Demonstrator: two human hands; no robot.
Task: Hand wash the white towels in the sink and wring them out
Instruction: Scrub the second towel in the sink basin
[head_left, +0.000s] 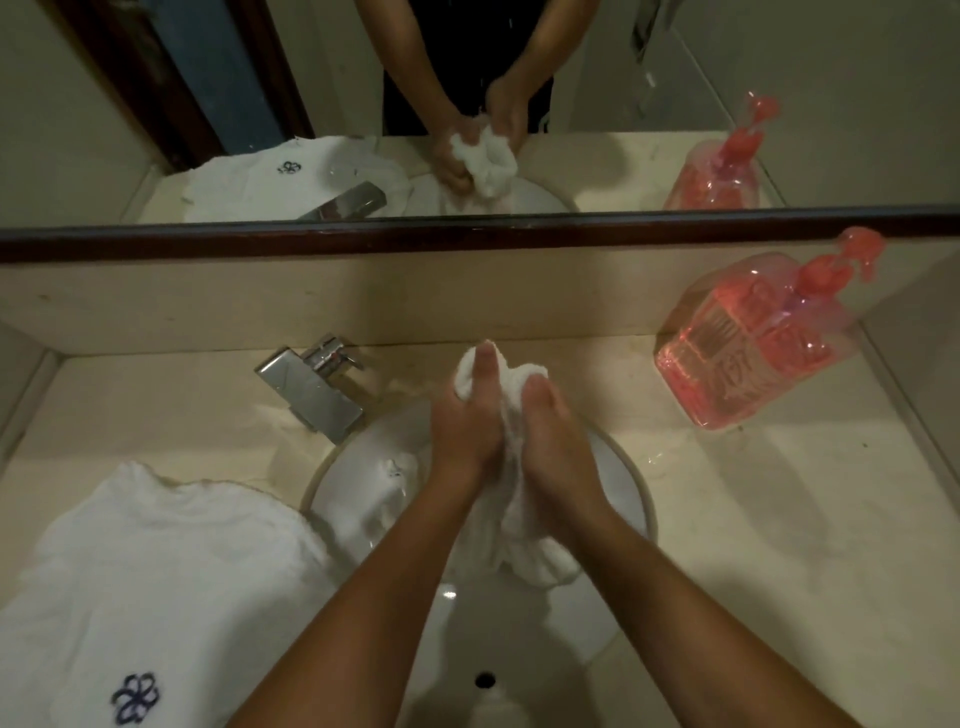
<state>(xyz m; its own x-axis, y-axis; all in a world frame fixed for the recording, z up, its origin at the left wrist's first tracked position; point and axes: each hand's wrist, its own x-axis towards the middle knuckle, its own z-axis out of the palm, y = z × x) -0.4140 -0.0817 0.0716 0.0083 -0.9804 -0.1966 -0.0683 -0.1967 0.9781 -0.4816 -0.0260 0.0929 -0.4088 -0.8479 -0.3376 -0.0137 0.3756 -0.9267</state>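
A wet white towel (514, 499) is bunched up between both of my hands above the round white sink (631, 483). My left hand (465, 421) grips its upper part, thumb stretched over the cloth. My right hand (553, 431) grips the towel right beside it. Part of the towel sticks out above my fingers and the rest hangs down between my wrists. More white cloth (384, 499) lies inside the bowl on the left. A second white towel (156, 582) with a blue flower mark lies on the counter at the left.
A chrome tap (314, 387) stands behind the sink on the left. A pink soap dispenser bottle (758, 338) sits at the back right of the beige counter (779, 545). A mirror with a dark frame (467, 236) runs above the backsplash.
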